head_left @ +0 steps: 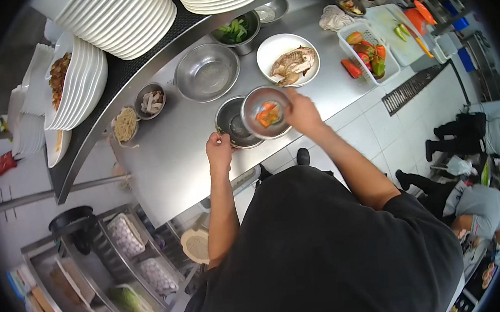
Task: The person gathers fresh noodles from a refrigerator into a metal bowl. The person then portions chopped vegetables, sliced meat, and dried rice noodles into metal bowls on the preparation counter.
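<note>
Between hands (219, 152) (304, 114): bowl (251, 108) with orange pieces (268, 115), overlapping second bowl (232, 122)

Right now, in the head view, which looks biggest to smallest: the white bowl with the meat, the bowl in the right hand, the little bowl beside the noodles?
1. White bowl with the meat
2. Bowl in the right hand, a bit smaller
3. Little bowl, clearly smallest

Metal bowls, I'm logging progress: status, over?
Right grip holds first bowl, orange-coloured pieces inside. Left grip at rim of second bowl. First bowl partly hides second.
</note>
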`<act>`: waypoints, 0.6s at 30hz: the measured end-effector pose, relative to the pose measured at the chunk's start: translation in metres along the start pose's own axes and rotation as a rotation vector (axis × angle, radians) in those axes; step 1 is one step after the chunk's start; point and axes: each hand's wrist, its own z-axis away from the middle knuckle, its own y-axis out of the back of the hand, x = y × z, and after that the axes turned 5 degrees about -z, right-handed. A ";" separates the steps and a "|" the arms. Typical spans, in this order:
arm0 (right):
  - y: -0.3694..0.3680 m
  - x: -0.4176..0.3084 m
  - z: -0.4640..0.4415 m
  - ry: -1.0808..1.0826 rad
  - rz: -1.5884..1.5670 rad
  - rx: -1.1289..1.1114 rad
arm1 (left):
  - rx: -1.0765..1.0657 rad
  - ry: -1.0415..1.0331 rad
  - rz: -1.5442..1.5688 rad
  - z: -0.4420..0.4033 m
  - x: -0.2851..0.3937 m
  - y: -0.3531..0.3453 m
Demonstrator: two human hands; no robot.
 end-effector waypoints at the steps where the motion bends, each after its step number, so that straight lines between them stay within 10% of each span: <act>1: 0.012 0.015 0.000 -0.005 -0.065 0.029 | 0.024 0.012 -0.021 -0.005 -0.009 0.002; 8: 0.082 0.082 0.000 -0.237 -0.591 0.068 | 0.170 0.016 -0.120 0.016 0.003 -0.006; 18: -0.006 0.051 -0.008 -0.112 -0.640 -0.367 | 0.475 -0.043 0.185 0.095 0.025 0.057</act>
